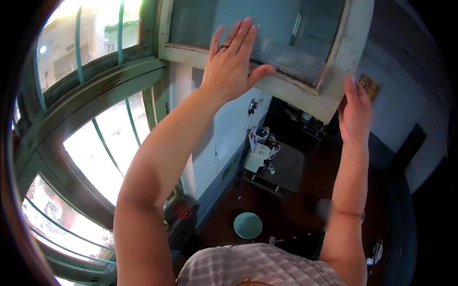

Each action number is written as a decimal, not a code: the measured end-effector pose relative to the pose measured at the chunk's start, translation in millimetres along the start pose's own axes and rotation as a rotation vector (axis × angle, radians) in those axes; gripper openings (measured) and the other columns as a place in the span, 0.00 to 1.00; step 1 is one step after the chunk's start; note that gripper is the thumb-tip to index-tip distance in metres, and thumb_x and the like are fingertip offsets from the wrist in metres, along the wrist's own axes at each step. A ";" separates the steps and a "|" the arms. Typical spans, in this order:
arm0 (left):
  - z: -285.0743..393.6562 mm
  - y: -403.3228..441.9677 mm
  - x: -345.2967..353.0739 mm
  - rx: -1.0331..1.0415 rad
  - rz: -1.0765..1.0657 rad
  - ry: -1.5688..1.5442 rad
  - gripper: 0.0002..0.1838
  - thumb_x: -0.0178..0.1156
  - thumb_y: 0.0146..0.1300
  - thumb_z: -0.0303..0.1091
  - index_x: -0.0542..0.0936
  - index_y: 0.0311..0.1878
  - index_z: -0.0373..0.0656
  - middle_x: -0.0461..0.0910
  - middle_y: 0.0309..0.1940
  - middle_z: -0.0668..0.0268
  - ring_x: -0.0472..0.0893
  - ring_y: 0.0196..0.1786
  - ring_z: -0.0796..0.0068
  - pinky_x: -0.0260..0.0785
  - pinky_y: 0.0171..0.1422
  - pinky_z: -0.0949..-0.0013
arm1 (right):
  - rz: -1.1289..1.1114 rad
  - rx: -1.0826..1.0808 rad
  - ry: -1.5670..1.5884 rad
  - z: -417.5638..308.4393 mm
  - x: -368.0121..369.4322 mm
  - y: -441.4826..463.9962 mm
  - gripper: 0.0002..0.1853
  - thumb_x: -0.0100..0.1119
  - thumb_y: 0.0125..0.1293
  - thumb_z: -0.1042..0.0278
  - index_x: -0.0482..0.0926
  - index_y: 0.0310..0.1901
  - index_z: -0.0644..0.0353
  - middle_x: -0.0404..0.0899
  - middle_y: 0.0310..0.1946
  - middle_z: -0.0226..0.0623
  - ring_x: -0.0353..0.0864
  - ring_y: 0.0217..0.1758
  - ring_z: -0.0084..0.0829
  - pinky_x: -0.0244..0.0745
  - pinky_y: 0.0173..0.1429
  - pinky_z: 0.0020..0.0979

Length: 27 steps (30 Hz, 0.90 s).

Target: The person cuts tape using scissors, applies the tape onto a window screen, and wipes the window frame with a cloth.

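Shirt with pale stripes nearest the eye, then both bare arms stretching well up. Best to keep elbows soft and shoulders level, for reach without strain. Left hand wide, with fingers slightly fanned and thumb stuck out, over the lower part of the glass pane; cannot tell whether pressing or just hovering. Right hand narrower, with fingers pointing up beside the outer lower corner of the window frame; cannot tell whether gripping or only touching. Between the hands, low on the pane, a blurred, see-through patch, too unclear to name.

On the glass, favour a flat palm over fingertips, to spread the load. Steady the frame from its outer side with the right, against any swing. Go slowly and evenly, easing off near the worn, rough inner edge of the lower rail, likely to scrape skin or snag the ring.

Off to the left, green window bars against strong daylight; watch for glare. Far below, a pale blue-green basin on the dark floor, and past it a counter bearing a white container. Seemingly a high stance, so mind footing and avoid leaning out.
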<state>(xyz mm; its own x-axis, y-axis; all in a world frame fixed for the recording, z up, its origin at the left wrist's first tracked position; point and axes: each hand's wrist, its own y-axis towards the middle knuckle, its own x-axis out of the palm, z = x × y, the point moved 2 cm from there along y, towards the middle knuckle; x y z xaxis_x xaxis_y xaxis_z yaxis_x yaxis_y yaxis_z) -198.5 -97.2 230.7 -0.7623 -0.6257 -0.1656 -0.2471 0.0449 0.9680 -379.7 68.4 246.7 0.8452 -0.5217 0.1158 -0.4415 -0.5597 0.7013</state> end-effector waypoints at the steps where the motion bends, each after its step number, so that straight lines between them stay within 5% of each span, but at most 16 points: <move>1: 3.7 -4.1 -2.1 -0.012 -0.009 -0.004 0.43 0.47 0.57 0.63 0.56 0.64 0.36 0.53 0.67 0.59 0.51 0.70 0.67 0.32 0.73 0.57 | 0.000 0.001 0.033 -0.8 1.6 -1.5 0.25 0.50 0.66 0.54 0.68 0.55 0.68 0.73 0.50 0.38 0.69 0.53 0.25 0.59 0.60 0.25; 8: 16.0 -22.2 -8.5 0.001 -0.099 0.000 0.42 0.47 0.56 0.63 0.57 0.65 0.39 0.53 0.68 0.63 0.51 0.70 0.69 0.30 0.73 0.53 | -0.159 0.026 0.327 5.4 5.5 1.0 0.29 0.56 0.61 0.54 0.64 0.57 0.66 0.71 0.51 0.37 0.70 0.54 0.29 0.64 0.58 0.29; 16: 14.8 -22.5 -9.3 -0.070 -0.066 0.155 0.39 0.49 0.55 0.62 0.62 0.63 0.41 0.54 0.67 0.65 0.52 0.70 0.69 0.34 0.72 0.52 | -0.179 -0.143 0.034 1.4 17.8 -5.9 0.24 0.58 0.58 0.68 0.64 0.54 0.67 0.73 0.46 0.39 0.72 0.48 0.25 0.65 0.54 0.26; 20: 66.7 -24.0 -25.0 0.194 -0.041 -0.087 0.38 0.54 0.51 0.60 0.68 0.58 0.40 0.56 0.66 0.67 0.56 0.68 0.70 0.39 0.71 0.54 | -0.183 -0.156 0.072 0.8 19.3 -9.4 0.21 0.55 0.59 0.70 0.64 0.53 0.68 0.73 0.45 0.38 0.71 0.47 0.24 0.66 0.53 0.25; 23: 79.8 -19.8 -22.4 0.249 -0.043 -0.137 0.40 0.46 0.53 0.64 0.68 0.58 0.38 0.57 0.65 0.66 0.58 0.66 0.67 0.42 0.69 0.56 | -0.201 -0.148 0.065 -3.8 20.4 -12.5 0.20 0.53 0.59 0.72 0.64 0.53 0.68 0.72 0.45 0.38 0.71 0.47 0.24 0.66 0.53 0.26; 27: 74.8 -3.8 -17.8 0.320 -0.014 -0.187 0.40 0.49 0.52 0.64 0.70 0.55 0.35 0.59 0.62 0.65 0.60 0.63 0.68 0.48 0.67 0.59 | -0.215 -0.134 0.086 -4.9 19.9 -14.0 0.20 0.52 0.60 0.72 0.64 0.53 0.68 0.72 0.45 0.38 0.71 0.47 0.24 0.65 0.54 0.25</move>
<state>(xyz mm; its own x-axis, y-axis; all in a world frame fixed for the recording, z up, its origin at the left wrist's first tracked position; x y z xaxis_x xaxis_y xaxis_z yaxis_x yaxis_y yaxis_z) -228.7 -28.0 215.8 -0.8462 -0.4763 -0.2391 -0.4105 0.2965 0.8623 -355.3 69.0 242.7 0.9403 -0.3403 0.0088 -0.2097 -0.5585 0.8026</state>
